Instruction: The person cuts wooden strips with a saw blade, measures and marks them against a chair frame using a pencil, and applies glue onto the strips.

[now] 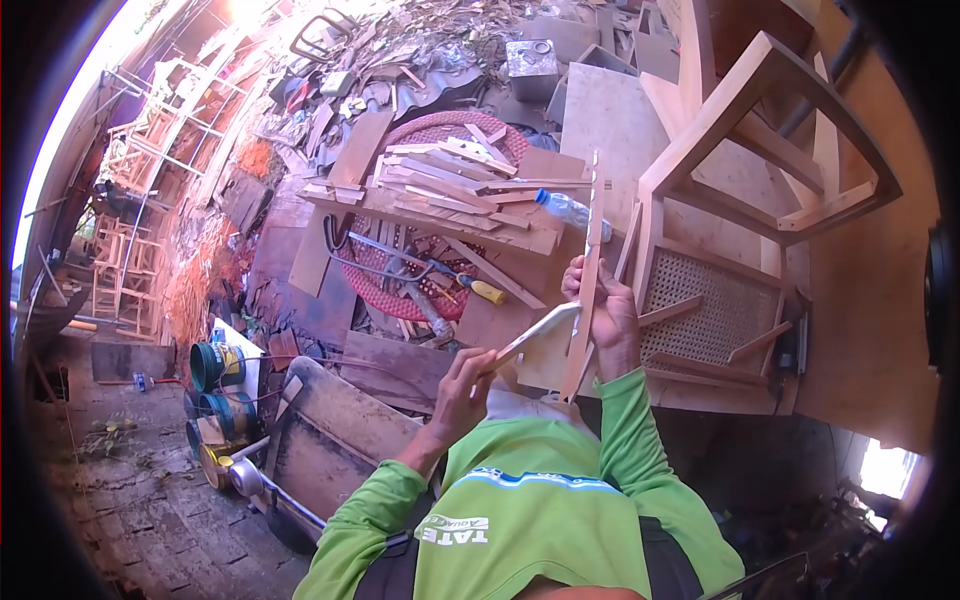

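Note:
My left hand is closed round a thin stick whose far part looks coated in white. The stick's tip meets the edge of a long, narrow wooden strip. My right hand grips that strip around its middle and keeps it roughly upright in view, in front of my chest. White patches show along the strip's upper part. Just beyond the strip lies a clear plastic bottle with a blue cap. Beside my right hand is a woven cane panel in a wooden frame, with loose wood pieces on it.
Several cut wood pieces are piled on a board over a red woven round thing. A hacksaw, a hammer and a yellow-handled screwdriver lie near it. A wooden chair frame stands right; buckets sit left.

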The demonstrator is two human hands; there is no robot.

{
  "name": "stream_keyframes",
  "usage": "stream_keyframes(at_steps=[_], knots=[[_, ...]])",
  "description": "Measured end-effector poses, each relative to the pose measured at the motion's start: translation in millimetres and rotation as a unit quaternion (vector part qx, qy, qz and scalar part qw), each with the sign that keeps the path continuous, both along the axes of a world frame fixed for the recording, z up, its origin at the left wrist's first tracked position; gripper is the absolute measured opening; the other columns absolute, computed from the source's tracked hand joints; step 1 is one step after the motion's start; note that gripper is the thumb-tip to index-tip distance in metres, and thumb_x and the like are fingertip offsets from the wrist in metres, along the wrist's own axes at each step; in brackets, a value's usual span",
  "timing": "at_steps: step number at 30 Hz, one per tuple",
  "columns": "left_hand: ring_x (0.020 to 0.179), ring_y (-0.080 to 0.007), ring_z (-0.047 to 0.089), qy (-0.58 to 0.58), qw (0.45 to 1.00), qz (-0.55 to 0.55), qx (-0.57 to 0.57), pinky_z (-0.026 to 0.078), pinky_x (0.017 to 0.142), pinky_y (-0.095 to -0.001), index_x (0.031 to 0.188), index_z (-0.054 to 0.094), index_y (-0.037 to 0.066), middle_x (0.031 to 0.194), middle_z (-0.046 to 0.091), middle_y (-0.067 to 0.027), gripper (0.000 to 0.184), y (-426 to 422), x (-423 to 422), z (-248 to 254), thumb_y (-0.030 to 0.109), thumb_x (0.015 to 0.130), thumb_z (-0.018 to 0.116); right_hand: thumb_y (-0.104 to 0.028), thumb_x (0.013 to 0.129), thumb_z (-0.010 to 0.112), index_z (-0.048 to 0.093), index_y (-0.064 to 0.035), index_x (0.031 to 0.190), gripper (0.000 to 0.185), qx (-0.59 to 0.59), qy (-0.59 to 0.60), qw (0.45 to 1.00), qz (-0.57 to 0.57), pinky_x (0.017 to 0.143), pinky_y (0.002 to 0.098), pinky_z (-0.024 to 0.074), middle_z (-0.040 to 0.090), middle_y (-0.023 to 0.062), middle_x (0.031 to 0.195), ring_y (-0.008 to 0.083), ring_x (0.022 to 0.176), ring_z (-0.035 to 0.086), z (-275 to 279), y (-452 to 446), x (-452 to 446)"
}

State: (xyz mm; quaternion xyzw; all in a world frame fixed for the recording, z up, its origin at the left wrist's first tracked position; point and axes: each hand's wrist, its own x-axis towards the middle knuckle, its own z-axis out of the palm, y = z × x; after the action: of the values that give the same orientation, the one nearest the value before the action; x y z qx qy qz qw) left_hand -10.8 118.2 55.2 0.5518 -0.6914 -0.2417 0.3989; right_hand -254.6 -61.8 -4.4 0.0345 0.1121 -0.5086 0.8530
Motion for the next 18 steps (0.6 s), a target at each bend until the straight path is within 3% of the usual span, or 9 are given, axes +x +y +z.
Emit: stream_keyframes(at_steps=[2,4,6,8,12,14,15,17,18], knots=[[0.104,-0.0383,0.075,-0.001,1.0,0.006,0.016,0.063,0.084,-0.0409,0.138,0.064,0.0,0.122,0.068,-0.0215,0.045,7.4,8.8,2.8,-0.013,0.096,0.071,-0.024,0.109,0.073,0.067,0.0035,0.125,0.032,0.054,0.0,0.998,-0.036,0.087,0.0377,0.054,0.067,0.0145,0.111,0.0242,0.097,0.061,0.4,-2.2,-3.5],[0.107,-0.0371,0.073,-0.018,0.999,0.05,0.007,0.061,0.088,-0.0403,0.138,0.064,-0.001,0.123,0.067,-0.0208,0.045,8.9,12.1,10.4,-0.012,0.095,0.072,-0.022,0.109,0.073,0.068,0.0014,0.126,0.029,0.04,0.0,0.999,-0.035,0.088,0.0382,0.0545,0.069,0.0155,0.114,0.0238,0.098,0.061,3.0,-2.3,-8.1],[0.108,-0.0341,0.072,0.039,0.997,0.067,0.021,0.06,0.088,-0.0394,0.139,0.064,-0.001,0.122,0.066,-0.0195,0.046,1.5,9.0,15.1,-0.012,0.095,0.073,-0.015,0.109,0.072,0.063,0.0031,0.135,0.034,0.023,0.021,0.999,-0.038,0.089,0.0387,0.0544,0.064,0.016,0.116,0.0239,0.101,0.059,7.0,-0.5,-9.3],[0.111,-0.0241,0.068,0.05,0.997,0.062,0.015,0.057,0.089,-0.0309,0.139,0.063,-0.001,0.124,0.064,-0.0151,0.044,-11.8,6.1,21.8,-0.011,0.097,0.069,-0.015,0.109,0.072,0.063,0.0019,0.137,0.034,0.014,0.034,0.999,-0.036,0.088,0.0386,0.0548,0.064,0.0158,0.116,0.024,0.102,0.06,5.7,0.7,-7.2],[0.099,-0.0267,0.069,0.043,0.998,0.052,-0.01,0.057,0.082,-0.0345,0.14,0.064,0.0,0.117,0.064,-0.0152,0.045,-34.8,-5.2,27.2,-0.009,0.096,0.074,-0.014,0.109,0.071,0.062,-0.0001,0.144,0.038,-0.003,0.071,0.997,-0.034,0.087,0.0386,0.0554,0.065,0.0152,0.118,0.0241,0.104,0.06,10.8,5.5,-3.2],[0.09,-0.0186,0.063,0.086,0.991,0.023,0.105,0.052,0.076,-0.0292,0.142,0.063,0.0,0.113,0.062,-0.0099,0.042,-38.3,-5.6,22.9,-0.002,0.101,0.073,-0.014,0.109,0.071,0.062,-0.0002,0.145,0.039,-0.014,0.079,0.996,-0.027,0.087,0.0386,0.0554,0.065,0.0155,0.12,0.0242,0.105,0.061,12.3,6.8,-3.0],[0.09,-0.0186,0.063,0.083,0.991,0.025,0.104,0.052,0.076,-0.0292,0.142,0.063,0.0,0.113,0.062,-0.0099,0.042,-38.8,-6.4,18.3,-0.002,0.101,0.073,-0.015,0.109,0.07,0.061,-0.0004,0.146,0.041,-0.025,0.086,0.996,-0.023,0.088,0.0386,0.0554,0.065,0.0159,0.121,0.0243,0.106,0.061,12.3,6.4,-2.6],[0.084,-0.0133,0.055,0.217,0.959,0.0,0.185,0.046,0.073,-0.0255,0.146,0.062,0.001,0.109,0.06,-0.0049,0.039,-39.2,-8.7,9.6,0.006,0.109,0.069,-0.015,0.11,0.07,0.061,-0.0012,0.148,0.042,-0.037,0.086,0.995,-0.017,0.09,0.0384,0.0556,0.065,0.0166,0.124,0.0243,0.108,0.062,10.5,6.4,-3.4],[0.085,-0.0147,0.057,0.265,0.937,-0.017,0.228,0.047,0.076,-0.026,0.149,0.06,0.001,0.11,0.06,-0.0054,0.037,-38.5,-9.6,15.5,0.013,0.114,0.064,-0.016,0.11,0.07,0.061,-0.002,0.15,0.043,-0.049,0.088,0.995,-0.013,0.091,0.0383,0.0558,0.065,0.0174,0.126,0.0244,0.11,0.062,9.1,6.5,-4.4]])
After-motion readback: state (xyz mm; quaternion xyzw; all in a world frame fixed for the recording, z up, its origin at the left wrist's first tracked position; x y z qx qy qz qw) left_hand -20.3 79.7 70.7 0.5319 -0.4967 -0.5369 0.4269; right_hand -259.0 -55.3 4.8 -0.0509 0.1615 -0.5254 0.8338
